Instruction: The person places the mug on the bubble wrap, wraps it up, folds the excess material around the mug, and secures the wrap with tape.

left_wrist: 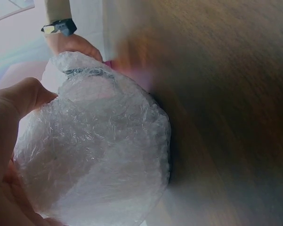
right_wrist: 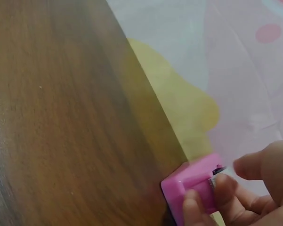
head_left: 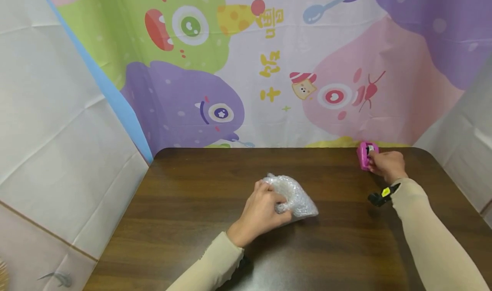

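A bundle of bubble wrap (head_left: 297, 199), clear and crinkled, sits on the table's middle. My left hand (head_left: 261, 212) grips it from the left, thumb on the near side and fingers over the top. In the left wrist view the bubble wrap (left_wrist: 99, 141) fills much of the frame; what it encloses cannot be made out. At the far right edge, a small pink tape dispenser (head_left: 363, 156) stands on the table. My right hand (head_left: 389, 165) holds it from the right. The right wrist view shows curled fingers (right_wrist: 223, 188) against the dispenser (right_wrist: 193, 183) and its tape roll.
The dark wooden table (head_left: 184, 239) ends at the back against a cartoon-printed curtain (head_left: 269, 124). Pale panels (head_left: 57, 111) stand at the left and right sides. A black wrist strap (head_left: 384, 195) sits on the right wrist.
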The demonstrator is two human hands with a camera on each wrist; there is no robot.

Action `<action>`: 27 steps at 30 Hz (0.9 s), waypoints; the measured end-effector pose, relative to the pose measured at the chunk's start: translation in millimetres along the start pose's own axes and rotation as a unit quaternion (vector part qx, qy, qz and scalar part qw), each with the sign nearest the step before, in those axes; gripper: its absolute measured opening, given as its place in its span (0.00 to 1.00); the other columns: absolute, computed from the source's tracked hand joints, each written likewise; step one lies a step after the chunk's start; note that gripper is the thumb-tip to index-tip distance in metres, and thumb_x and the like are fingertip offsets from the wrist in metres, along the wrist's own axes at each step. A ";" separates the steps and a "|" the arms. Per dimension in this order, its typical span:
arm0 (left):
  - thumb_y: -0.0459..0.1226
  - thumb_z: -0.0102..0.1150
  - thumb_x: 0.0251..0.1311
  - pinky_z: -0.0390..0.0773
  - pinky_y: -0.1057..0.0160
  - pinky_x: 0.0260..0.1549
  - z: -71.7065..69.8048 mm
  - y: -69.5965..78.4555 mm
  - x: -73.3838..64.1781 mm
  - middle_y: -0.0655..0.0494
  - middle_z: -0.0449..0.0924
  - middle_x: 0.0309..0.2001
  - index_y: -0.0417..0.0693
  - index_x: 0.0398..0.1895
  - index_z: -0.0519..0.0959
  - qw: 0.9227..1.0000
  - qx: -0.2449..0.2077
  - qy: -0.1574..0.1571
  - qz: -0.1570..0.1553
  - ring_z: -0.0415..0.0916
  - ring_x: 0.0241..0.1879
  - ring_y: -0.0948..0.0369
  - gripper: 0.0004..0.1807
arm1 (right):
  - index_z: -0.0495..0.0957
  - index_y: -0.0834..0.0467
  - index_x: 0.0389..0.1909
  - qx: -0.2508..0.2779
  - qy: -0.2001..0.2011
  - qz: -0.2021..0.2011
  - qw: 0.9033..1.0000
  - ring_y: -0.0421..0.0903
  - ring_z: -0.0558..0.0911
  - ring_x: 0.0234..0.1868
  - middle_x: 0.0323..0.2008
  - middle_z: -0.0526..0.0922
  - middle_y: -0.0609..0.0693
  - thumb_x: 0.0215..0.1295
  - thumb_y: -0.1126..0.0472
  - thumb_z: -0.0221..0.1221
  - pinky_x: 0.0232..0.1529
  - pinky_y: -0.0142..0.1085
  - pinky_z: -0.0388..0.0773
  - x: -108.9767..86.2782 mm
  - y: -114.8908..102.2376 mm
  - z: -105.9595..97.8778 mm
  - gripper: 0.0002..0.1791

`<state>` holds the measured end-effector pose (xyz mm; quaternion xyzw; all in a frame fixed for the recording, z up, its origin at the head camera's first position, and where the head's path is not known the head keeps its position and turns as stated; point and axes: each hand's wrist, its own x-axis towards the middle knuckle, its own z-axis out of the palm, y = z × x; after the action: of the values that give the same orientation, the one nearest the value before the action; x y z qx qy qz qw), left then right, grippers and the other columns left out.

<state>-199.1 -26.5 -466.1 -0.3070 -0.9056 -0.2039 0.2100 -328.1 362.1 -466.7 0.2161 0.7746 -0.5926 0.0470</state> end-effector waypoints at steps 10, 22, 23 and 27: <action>0.45 0.73 0.45 0.72 0.55 0.56 0.6 -0.6 0.2 0.67 0.78 0.19 0.57 0.18 0.84 1.000 -0.007 -0.006 -0.002 0.71 0.36 0.60 0.08 | 0.73 0.70 0.57 -0.026 0.035 -0.003 0.999 0.31 0.79 0.22 0.21 0.77 0.38 0.75 0.55 0.50 0.31 0.28 0.85 3.2 5.5 1.8 0.22; 0.46 0.73 0.45 0.72 0.55 0.57 0.9 -0.7 0.3 0.68 0.79 0.20 0.57 0.19 0.84 1.000 -0.010 -0.012 -0.006 0.71 0.37 0.60 0.08 | 0.73 0.62 0.42 -0.039 0.027 -0.018 0.999 0.33 0.77 0.23 0.25 0.73 0.40 0.72 0.54 0.48 0.30 0.29 0.83 7.3 8.0 2.5 0.14; 0.46 0.73 0.45 0.72 0.55 0.57 1.0 -0.8 0.3 0.67 0.79 0.20 0.57 0.18 0.84 1.000 -0.009 -0.012 -0.005 0.71 0.37 0.60 0.08 | 0.73 0.62 0.42 -0.038 0.025 -0.020 0.999 0.33 0.77 0.23 0.25 0.73 0.40 0.72 0.54 0.47 0.29 0.28 0.83 7.1 8.1 2.6 0.14; 0.46 0.73 0.45 0.72 0.55 0.57 1.0 -1.0 0.2 0.67 0.79 0.20 0.57 0.19 0.84 1.000 -0.007 -0.010 -0.004 0.71 0.37 0.60 0.08 | 0.72 0.62 0.43 -0.019 0.010 -0.026 0.999 0.32 0.76 0.22 0.24 0.73 0.39 0.74 0.53 0.45 0.29 0.27 0.82 6.6 8.3 1.6 0.15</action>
<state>-200.1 -26.6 -467.0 -0.3063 -0.9076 -0.2078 0.1981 -331.1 364.1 -476.9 0.2007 0.7916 -0.5765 0.0280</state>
